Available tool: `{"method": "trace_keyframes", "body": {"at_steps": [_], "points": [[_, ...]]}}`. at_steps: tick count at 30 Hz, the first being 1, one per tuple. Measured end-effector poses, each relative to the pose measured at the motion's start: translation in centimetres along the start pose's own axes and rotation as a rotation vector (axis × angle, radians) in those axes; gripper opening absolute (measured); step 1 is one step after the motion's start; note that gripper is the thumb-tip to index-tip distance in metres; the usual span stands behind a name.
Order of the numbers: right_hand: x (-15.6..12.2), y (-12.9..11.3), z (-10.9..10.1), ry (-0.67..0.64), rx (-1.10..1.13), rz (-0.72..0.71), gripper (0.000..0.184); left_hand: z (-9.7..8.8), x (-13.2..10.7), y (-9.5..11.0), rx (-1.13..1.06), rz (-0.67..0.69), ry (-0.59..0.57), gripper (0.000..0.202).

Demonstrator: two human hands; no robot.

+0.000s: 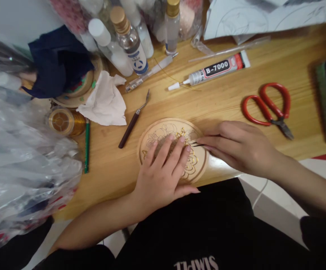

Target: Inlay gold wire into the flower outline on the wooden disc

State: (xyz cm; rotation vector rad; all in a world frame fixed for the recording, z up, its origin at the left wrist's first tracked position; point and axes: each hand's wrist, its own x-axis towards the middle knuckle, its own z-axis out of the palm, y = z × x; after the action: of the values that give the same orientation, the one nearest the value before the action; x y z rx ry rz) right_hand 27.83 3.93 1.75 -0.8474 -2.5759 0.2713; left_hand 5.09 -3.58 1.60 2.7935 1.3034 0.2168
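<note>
- Left hand: lay palm-down on the wooden disc, fingers spread flat across its face; the grip pinched nothing and only pressed the disc down.
- Right hand: came in from the right, its grip pressed together on thin tweezers whose dark tips showed just beyond the fingertips, right beside the left fingertips.
- Wooden disc: round, pale, with a drawn flower pattern; lay flat at the near edge of the tabletop, partly over the edge and close to the person's lap.
- Gold wire: thin outline sat on the disc's face, along part of the pattern, beside the left hand.
- Scalpel-like tool: dark handle, metal tip; lay on the tabletop just left of the disc, apart from it.
- Red scissors: lay closed, right of the right hand.
- Glue tube: marked B-7000, lay on its side beyond the disc, nozzle pointing left.
- Crumpled tissue: lay left of the scalpel-like tool.
- Spool of gold wire: stood left of the tissue, with a green pencil beside it.
- Bottles: several, clustered at the far edge.
- Clear plastic bags: heaped at the left.
</note>
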Motion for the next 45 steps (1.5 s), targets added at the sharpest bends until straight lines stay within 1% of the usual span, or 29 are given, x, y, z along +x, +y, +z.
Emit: {"method": "trace_keyframes", "body": {"at_steps": [8,17,21,23,25,27,31,36,38,42,45], "points": [[0.5,0.3,0.3,0.023,0.009,-0.085,0.014,0.1,0.0,0.2,0.006,0.002,0.001,0.080],[0.2,1.1,0.4,-0.057,0.026,-0.114,0.020,0.1,-0.1,0.1,-0.003,0.000,-0.010,0.080],[0.4,1.1,0.5,-0.069,0.068,-0.092,0.020,0.0,-0.1,0.1,-0.020,-0.002,-0.015,0.081],[0.6,0.8,0.5,-0.075,0.095,-0.028,0.020,0.0,0.0,0.1,-0.019,-0.002,-0.012,0.081],[0.8,0.6,0.5,-0.113,0.124,0.043,0.024,-0.1,0.0,0.0,-0.017,-0.003,-0.012,0.080],[0.9,0.4,0.4,-0.144,0.127,0.069,0.026,-0.2,0.1,0.1,-0.020,-0.005,-0.013,0.079],[1.1,0.6,0.0,-0.147,0.072,-0.007,0.025,-0.2,0.2,0.1,-0.024,0.001,-0.025,0.078],[1.4,1.0,-0.5,-0.231,0.023,-0.097,0.033,-0.3,0.2,0.1,-0.022,-0.002,-0.029,0.077],[1.4,1.0,-0.3,-0.217,0.026,-0.091,0.036,-0.4,0.2,0.1,-0.018,-0.004,-0.028,0.077],[0.9,0.9,0.5,-0.127,0.059,-0.030,0.040,-0.5,0.4,0.0,-0.011,0.000,-0.033,0.076],[0.8,1.0,0.6,-0.139,0.087,0.002,0.039,-0.6,0.4,0.0,-0.009,0.001,-0.032,0.075]]}}
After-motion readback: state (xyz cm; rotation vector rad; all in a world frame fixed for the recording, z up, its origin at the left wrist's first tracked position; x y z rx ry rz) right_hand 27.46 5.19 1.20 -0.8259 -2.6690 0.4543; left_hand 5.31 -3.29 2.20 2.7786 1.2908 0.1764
